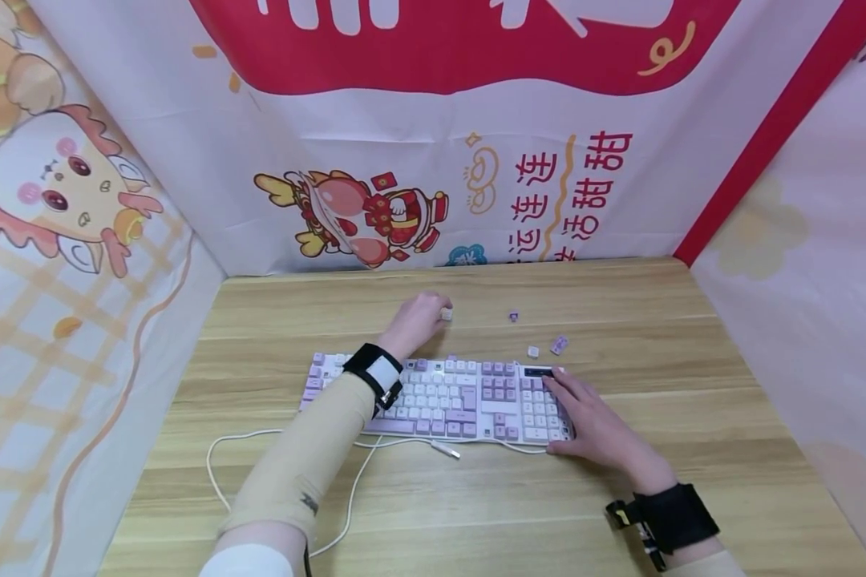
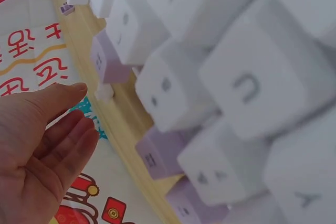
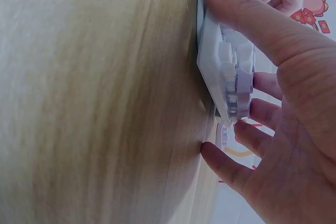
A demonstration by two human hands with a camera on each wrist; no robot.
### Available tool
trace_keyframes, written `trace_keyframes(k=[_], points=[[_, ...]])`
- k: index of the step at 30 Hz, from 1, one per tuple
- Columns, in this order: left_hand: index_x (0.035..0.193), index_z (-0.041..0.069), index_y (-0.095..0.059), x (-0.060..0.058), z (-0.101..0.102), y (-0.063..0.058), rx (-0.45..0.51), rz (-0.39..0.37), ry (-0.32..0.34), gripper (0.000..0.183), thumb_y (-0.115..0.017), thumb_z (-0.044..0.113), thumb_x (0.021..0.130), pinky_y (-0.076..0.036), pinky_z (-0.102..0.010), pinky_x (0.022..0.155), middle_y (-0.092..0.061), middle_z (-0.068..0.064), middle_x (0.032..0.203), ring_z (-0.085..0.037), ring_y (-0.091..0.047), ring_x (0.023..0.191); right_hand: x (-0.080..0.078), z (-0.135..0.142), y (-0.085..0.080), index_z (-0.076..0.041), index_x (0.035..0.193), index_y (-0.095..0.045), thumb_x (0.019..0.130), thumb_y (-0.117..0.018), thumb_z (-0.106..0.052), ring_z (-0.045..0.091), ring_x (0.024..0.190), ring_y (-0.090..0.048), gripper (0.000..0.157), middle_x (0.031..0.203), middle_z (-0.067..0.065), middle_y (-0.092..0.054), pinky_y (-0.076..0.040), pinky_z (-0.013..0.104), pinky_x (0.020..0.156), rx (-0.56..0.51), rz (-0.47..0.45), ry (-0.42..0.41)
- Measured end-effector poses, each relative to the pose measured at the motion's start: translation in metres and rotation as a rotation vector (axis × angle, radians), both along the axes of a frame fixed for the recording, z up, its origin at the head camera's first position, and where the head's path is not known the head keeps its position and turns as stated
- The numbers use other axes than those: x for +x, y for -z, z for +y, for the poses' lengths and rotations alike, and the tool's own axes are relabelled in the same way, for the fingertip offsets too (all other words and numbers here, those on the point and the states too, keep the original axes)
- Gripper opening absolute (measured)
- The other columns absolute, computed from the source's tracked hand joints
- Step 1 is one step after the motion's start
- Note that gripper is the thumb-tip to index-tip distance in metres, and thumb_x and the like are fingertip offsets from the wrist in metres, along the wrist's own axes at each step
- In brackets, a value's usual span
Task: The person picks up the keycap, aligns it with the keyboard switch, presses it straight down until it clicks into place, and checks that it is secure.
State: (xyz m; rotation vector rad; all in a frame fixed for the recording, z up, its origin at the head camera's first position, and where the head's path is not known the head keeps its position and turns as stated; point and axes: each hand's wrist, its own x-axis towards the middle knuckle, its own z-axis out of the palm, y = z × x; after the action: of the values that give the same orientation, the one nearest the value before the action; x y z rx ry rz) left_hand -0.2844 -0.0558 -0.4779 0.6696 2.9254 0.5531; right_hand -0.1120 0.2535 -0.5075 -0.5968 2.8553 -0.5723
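Note:
A white and lilac keyboard lies across the table. In the head view my left hand is behind its far edge, fingertips at a small white keycap. The left wrist view shows the left hand with thumb and fingers apart. Just past the thumb tip is the blurred white keycap; contact cannot be told. My right hand holds the keyboard's right end, thumb at the front edge and fingers towards the back. In the right wrist view the right hand has its little fingertip on the table.
Behind the keyboard lie a small purple piece, a white keycap and a larger purple piece. A white cable with a USB plug runs along the front. Printed cloth surrounds the wooden table.

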Motion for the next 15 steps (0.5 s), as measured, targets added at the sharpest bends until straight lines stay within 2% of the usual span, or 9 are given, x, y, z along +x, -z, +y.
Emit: trace_keyframes(k=[3,8,15], points=[[0.127,0.008,-0.065,-0.004,0.005,0.004,-0.025,-0.024,-0.018,0.038,-0.073,0.008,0.09,-0.054,-0.039,0.1,-0.066,-0.013,0.126,-0.027,-0.065,0.115,0.0,0.0,0.001,-0.005,0.154,-0.033,0.072,-0.089,-0.039,0.045,0.145,-0.032,0.105,0.162,0.023,-0.026,-0.038,0.058,0.114,-0.002,0.005,-0.002],[0.132,0.005,-0.061,-0.007,0.012,0.008,-0.074,-0.053,-0.008,0.043,-0.07,0.005,0.09,-0.052,-0.038,0.104,-0.06,-0.016,0.132,-0.029,-0.062,0.119,0.0,0.001,0.002,-0.005,0.154,-0.033,0.072,-0.088,-0.04,0.045,0.145,-0.033,0.105,0.162,0.023,-0.026,-0.038,0.058,0.115,-0.001,0.013,-0.006],[0.128,0.004,-0.064,-0.011,0.022,0.013,-0.13,-0.063,0.02,0.038,-0.067,0.0,0.09,-0.049,-0.038,0.108,-0.06,-0.016,0.133,-0.029,-0.059,0.123,0.0,0.001,0.0,-0.004,0.154,-0.033,0.072,-0.088,-0.039,0.045,0.144,-0.033,0.105,0.162,0.023,-0.027,-0.038,0.058,0.114,0.0,0.014,-0.005]])
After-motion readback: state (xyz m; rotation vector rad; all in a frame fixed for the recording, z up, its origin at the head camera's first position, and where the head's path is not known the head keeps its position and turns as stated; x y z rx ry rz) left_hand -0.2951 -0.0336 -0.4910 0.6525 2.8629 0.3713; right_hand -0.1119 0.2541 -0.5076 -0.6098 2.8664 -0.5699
